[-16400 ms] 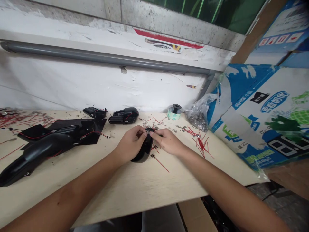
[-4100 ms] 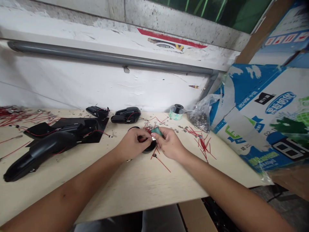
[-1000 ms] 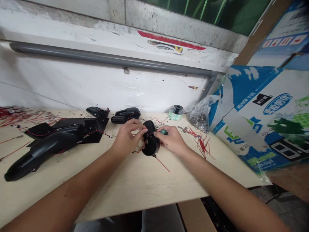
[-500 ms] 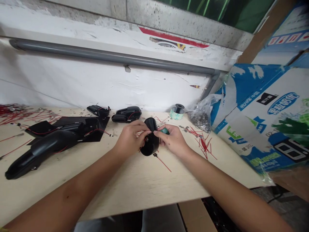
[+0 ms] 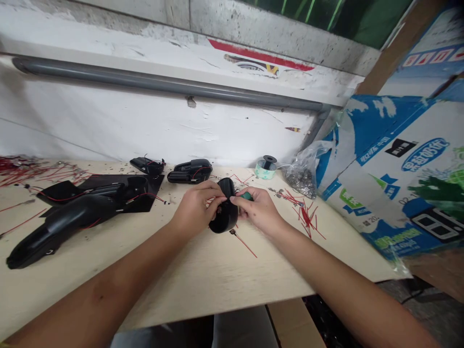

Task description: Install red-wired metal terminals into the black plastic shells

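Observation:
Between my hands is a black, rounded plastic housing, narrow at its middle and held just above the table. My left hand is closed, thumb and fingers pinching at the housing's waist from the left. Opposite it, my right hand is also closed, its thumb and fingertip meeting the same spot. A green handle is tucked in the right hand; the rest of that tool is hidden by the fingers. Whatever lies between the fingertips is too small to make out. Below the housing lies a red wire with a small dark end piece.
Black housings with red wires lie at left, and another black housing sits near the wall. Behind my right hand are a spool, a bag of small metal parts and loose red wires. A printed carton stands right.
The housing has tilted very slightly to the left at its lower end. Both hands keep nearly the same place and grip.

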